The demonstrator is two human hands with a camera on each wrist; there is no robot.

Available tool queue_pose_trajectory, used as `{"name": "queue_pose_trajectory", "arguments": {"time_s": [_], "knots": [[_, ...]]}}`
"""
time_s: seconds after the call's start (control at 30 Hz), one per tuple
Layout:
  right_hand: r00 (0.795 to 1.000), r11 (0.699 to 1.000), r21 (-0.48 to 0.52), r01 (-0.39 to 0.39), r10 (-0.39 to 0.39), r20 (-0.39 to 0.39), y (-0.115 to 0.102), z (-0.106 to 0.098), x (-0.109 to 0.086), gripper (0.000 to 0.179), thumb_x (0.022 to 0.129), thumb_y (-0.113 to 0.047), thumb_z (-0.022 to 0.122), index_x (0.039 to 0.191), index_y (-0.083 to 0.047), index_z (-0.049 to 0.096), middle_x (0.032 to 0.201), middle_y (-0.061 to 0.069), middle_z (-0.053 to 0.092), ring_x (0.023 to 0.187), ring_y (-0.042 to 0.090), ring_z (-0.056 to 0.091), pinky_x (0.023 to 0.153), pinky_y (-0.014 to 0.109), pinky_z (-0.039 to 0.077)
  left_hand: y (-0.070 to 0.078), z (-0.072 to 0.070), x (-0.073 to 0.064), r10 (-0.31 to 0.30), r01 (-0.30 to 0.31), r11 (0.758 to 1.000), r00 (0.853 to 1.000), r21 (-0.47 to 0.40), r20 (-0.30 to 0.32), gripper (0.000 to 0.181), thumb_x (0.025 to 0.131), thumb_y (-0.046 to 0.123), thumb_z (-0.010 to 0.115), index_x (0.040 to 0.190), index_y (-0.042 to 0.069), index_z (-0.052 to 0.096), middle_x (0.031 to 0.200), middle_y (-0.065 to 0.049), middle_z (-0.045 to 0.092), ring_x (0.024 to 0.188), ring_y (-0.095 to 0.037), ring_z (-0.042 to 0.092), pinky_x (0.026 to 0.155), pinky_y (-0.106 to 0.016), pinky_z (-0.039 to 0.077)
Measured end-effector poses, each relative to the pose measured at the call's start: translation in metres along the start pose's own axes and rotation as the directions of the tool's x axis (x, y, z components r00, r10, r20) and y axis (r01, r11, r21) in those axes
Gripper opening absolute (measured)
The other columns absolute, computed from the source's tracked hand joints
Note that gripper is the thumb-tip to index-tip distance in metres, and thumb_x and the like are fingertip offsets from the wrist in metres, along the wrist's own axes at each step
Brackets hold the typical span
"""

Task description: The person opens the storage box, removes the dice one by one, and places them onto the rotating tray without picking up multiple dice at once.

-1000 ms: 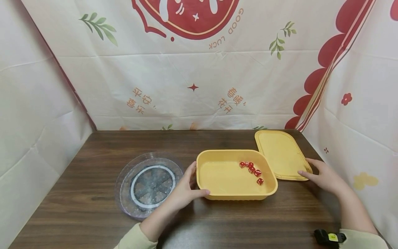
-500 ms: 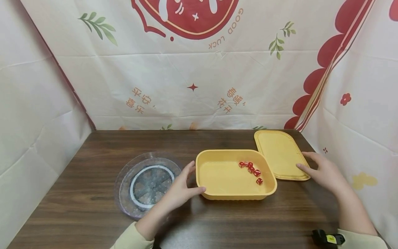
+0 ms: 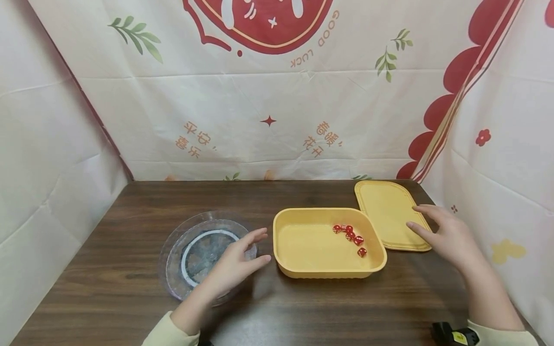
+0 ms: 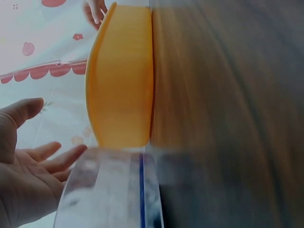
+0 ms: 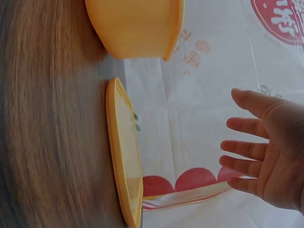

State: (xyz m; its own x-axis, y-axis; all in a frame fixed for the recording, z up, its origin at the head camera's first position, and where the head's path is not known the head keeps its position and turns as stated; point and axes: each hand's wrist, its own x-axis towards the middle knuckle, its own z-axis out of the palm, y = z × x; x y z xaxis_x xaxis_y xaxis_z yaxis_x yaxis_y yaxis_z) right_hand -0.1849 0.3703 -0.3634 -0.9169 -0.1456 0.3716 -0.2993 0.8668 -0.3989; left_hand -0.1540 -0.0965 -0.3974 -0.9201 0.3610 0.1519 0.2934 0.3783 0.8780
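A yellow plastic box (image 3: 311,250) stands on the table, with several red dice (image 3: 349,235) lying in its right half. Left of the box my left hand (image 3: 231,264) hovers partly over a clear round plastic tray (image 3: 173,269), fingers spread and apart from the box. In the left wrist view that hand (image 4: 33,175) holds nothing. A yellow lid (image 3: 389,216) lies flat behind the box's right side. My right hand (image 3: 452,238) is raised over the lid's right edge with loose fingers; the right wrist view shows a gap between this hand (image 5: 275,152) and the lid (image 5: 126,156).
The dark wood table (image 3: 303,312) ends at a printed cloth backdrop (image 3: 242,105). Cloth walls (image 3: 56,158) also stand at the left and right sides. The lid's left corner meets or sits close to the box's back right corner.
My left hand has let go of the box's left end and drawn back left. The right hand has come off the lid's edge, moving slightly up and left. Box, dice and tray stay put.
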Motion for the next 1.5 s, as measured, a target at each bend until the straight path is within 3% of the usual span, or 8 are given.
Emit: {"name": "queue_pose_trajectory", "arguments": {"time_s": [0.23,0.4,0.7,0.97,1.13,1.37,1.5], "knots": [[1.000,1.000,-0.022,0.015,-0.015,0.007,-0.022,0.000,0.006,0.050,0.087,-0.030,0.071,0.123,0.002,0.058,0.124,0.030,0.051,0.114,0.049,0.043,0.089,0.068,0.032,-0.003,-0.017,-0.008,0.050,-0.046,0.995,0.997,0.084,-0.051,0.054,0.088,0.023,0.071,0.138,0.016,0.050,0.127,0.001,0.060,0.124,-0.018,0.049,0.103,-0.046,0.037],[0.999,0.998,-0.062,0.025,-0.023,0.034,-0.038,0.001,0.012,0.051,0.086,-0.037,0.071,0.122,-0.002,0.060,0.123,0.027,0.053,0.114,0.047,0.044,0.087,0.067,0.034,-0.006,-0.030,-0.013,0.073,-0.063,0.989,0.995,0.132,-0.068,0.053,0.089,0.024,0.070,0.138,0.014,0.050,0.126,-0.004,0.061,0.121,-0.019,0.051,0.100,-0.046,0.041],[0.984,0.978,-0.110,0.176,-0.171,0.046,-0.059,0.004,0.023,0.043,0.081,-0.028,0.078,0.115,-0.004,0.066,0.114,0.020,0.060,0.107,0.040,0.051,0.084,0.061,0.042,-0.017,-0.061,-0.027,0.152,-0.114,0.967,0.976,0.230,-0.158,0.051,0.088,0.021,0.071,0.135,0.011,0.053,0.124,-0.003,0.063,0.116,-0.021,0.055,0.093,-0.047,0.045],[0.964,0.949,-0.176,0.263,-0.253,0.076,-0.076,0.006,0.032,0.041,0.076,-0.023,0.081,0.111,-0.005,0.069,0.107,0.016,0.065,0.101,0.037,0.057,0.084,0.058,0.045,-0.024,-0.087,-0.038,0.117,-0.057,0.971,0.960,0.232,-0.253,0.047,0.090,0.017,0.069,0.134,0.010,0.053,0.124,-0.009,0.062,0.117,-0.024,0.054,0.095,-0.052,0.042],[0.954,0.934,-0.201,0.295,-0.276,0.119,-0.085,0.012,0.038,0.038,0.076,-0.026,0.081,0.108,-0.007,0.071,0.104,0.013,0.066,0.100,0.035,0.058,0.087,0.057,0.043,-0.032,-0.096,-0.045,0.109,-0.034,0.969,0.949,0.246,-0.296,0.044,0.091,0.016,0.067,0.133,0.009,0.054,0.124,-0.008,0.062,0.116,-0.024,0.055,0.094,-0.045,0.043],[0.915,0.895,-0.200,0.399,-0.373,0.156,-0.094,0.021,0.042,0.035,0.074,-0.025,0.083,0.104,-0.010,0.072,0.100,0.008,0.066,0.093,0.030,0.061,0.081,0.051,0.047,-0.046,-0.109,-0.051,0.091,0.015,0.960,0.928,0.280,-0.362,0.042,0.091,0.015,0.068,0.131,0.009,0.056,0.125,-0.008,0.062,0.111,-0.019,0.056,0.090,-0.027,0.043],[0.896,0.879,-0.192,0.437,-0.408,0.172,-0.097,0.026,0.044,0.034,0.074,-0.025,0.082,0.103,-0.009,0.072,0.099,0.007,0.065,0.091,0.028,0.061,0.079,0.049,0.047,-0.052,-0.117,-0.054,0.055,0.056,0.960,0.923,0.275,-0.382,0.043,0.092,0.019,0.066,0.132,0.007,0.055,0.128,-0.008,0.060,0.114,-0.021,0.053,0.093,-0.034,0.043]]}}
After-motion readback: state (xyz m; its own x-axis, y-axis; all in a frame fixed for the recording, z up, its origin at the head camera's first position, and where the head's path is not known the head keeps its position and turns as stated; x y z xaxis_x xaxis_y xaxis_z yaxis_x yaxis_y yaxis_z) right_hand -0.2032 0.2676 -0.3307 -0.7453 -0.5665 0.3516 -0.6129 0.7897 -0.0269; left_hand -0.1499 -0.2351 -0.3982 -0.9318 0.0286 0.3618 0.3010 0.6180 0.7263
